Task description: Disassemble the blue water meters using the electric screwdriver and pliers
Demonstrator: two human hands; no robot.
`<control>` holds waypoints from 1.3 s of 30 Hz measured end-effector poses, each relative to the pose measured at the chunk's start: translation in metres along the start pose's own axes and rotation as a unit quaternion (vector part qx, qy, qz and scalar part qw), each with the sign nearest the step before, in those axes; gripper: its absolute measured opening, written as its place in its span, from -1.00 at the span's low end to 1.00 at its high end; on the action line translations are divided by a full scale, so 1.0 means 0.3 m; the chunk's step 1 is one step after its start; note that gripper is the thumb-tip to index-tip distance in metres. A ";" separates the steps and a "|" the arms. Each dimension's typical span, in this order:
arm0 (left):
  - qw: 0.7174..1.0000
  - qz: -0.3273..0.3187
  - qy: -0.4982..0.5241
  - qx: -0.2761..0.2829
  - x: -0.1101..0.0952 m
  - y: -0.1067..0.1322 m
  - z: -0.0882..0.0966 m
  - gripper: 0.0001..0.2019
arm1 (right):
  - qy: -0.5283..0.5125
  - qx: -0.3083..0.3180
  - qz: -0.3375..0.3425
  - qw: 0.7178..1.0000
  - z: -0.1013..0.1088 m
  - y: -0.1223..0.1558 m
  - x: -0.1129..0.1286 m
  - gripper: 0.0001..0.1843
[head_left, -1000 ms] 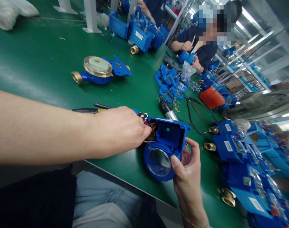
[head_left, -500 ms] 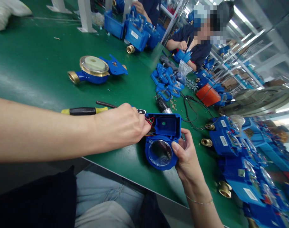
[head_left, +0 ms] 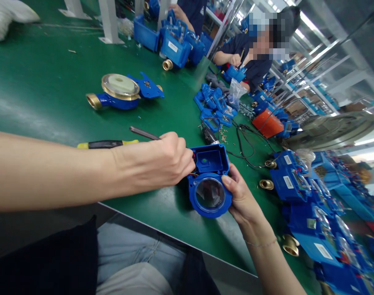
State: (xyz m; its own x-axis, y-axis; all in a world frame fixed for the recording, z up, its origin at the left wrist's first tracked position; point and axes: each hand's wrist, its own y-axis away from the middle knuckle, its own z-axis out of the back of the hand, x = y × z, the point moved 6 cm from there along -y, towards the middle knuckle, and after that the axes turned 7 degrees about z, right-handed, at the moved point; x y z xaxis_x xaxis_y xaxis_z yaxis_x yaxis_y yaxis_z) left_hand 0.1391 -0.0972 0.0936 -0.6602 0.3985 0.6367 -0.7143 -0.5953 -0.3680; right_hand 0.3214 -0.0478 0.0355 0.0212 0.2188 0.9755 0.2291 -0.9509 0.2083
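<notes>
My right hand (head_left: 242,191) grips a blue water meter housing (head_left: 193,196) by its right side, thumb on the front. The housing has a round clear window (head_left: 209,194) and an open rectangular compartment (head_left: 209,159). At the compartment's left edge, my left hand (head_left: 171,159) is closed, its fingertips hiding what they touch. Out of the back of that hand sticks a slim dark metal tool (head_left: 144,132); its working end is hidden. Thin coloured wires (head_left: 193,174) show beside the fingertips. Behind my left forearm lies a yellow-and-black handled tool (head_left: 105,144).
A brass-and-blue meter body (head_left: 121,91) lies on the green table (head_left: 67,98). Beyond the housing are a power screwdriver (head_left: 210,135), loose screws (head_left: 223,137), cables and blue covers (head_left: 213,102). Assembled meters (head_left: 290,180) line the right side. A co-worker (head_left: 251,61) sits across.
The housing has shifted slightly left and turned, its window facing me more. My left hand's tool has tilted and its rear end has risen. The wires are now more covered by my fingers.
</notes>
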 end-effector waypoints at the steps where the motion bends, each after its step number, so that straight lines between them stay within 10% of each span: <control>1: 0.999 0.019 0.014 0.024 0.013 -0.004 0.003 -0.84 | 0.000 0.002 0.005 1.000 -0.004 0.001 0.001 -0.36; 10: 0.974 0.069 0.157 0.149 0.046 -0.013 0.007 -0.86 | -0.004 0.011 0.028 1.000 -0.039 0.016 0.011 -0.38; 39: 0.934 0.058 0.257 0.239 0.037 -0.021 -0.033 -0.82 | 0.017 0.020 0.052 0.998 -0.044 0.024 0.016 -0.37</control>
State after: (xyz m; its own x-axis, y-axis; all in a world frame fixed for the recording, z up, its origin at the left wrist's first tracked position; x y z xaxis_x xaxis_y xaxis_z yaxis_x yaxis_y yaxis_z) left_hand 0.1340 -0.0822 0.0961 -0.8393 0.5210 0.1555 -0.5262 -0.8503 0.0086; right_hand 0.3102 -0.0564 0.0427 0.0138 0.1103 0.9938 0.2662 -0.9584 0.1027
